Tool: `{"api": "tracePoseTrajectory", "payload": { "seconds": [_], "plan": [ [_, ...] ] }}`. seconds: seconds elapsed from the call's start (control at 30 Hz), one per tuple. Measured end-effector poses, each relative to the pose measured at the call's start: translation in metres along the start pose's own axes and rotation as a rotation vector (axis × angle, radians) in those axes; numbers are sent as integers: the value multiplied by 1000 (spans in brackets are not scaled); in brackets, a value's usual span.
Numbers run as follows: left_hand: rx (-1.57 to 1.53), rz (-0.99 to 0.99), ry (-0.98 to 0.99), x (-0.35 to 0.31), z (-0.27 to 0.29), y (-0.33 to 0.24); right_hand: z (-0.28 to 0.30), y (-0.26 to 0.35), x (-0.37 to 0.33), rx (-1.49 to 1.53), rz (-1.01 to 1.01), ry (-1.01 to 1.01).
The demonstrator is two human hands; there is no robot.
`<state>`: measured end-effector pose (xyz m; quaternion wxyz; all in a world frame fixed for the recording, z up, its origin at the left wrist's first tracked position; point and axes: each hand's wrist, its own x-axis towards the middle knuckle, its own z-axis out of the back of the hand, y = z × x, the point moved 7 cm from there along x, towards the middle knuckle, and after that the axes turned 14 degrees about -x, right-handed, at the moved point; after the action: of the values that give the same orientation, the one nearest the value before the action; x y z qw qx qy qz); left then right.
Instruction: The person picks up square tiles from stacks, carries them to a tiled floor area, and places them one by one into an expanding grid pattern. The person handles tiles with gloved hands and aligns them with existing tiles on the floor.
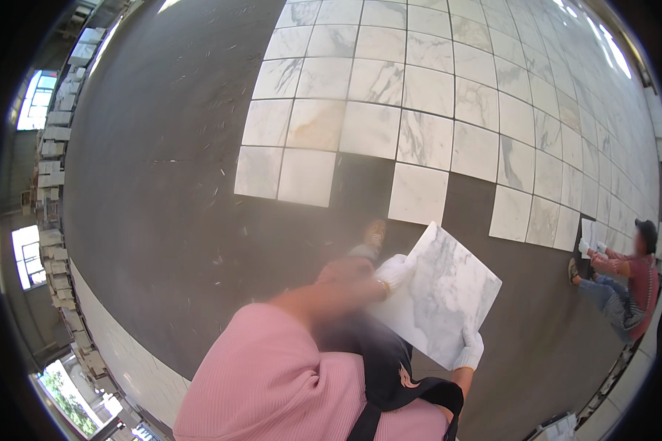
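Note:
A square white marble tile [449,294] with grey veins is held tilted in front of me, between my two white-gloved hands. My left hand [396,273] grips its left edge, the fingers partly hidden by the tile. At its lower right corner, my right hand [469,350] is closed on the edge. Ahead on the dark floor lie rows of similar marble tiles [375,82]. The nearest row has gaps, one [362,184] left of a single tile [418,192] and another [469,206] to its right. My shoe [375,234] stands just short of the row.
At the right, a co-worker [629,275] in a red top sits on the floor, gloved hands on a tile [588,234] near the row's edge. Bare dark floor [154,162] stretches to the left. Stacks of tiles [51,173] line the left wall beneath windows.

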<state>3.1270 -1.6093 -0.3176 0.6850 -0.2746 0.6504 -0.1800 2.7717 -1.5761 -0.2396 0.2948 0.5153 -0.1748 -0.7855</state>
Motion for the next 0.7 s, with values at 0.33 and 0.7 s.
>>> {"api": "tracePoseTrajectory", "payload": {
  "seconds": [0.33,0.7],
  "plan": [
    [621,-444,65,24,-20,-45,0,45,60,-153,-128,54],
    [-466,86,-273,112,-101,9,37,25,251,-253,106,183]
  ]
}}
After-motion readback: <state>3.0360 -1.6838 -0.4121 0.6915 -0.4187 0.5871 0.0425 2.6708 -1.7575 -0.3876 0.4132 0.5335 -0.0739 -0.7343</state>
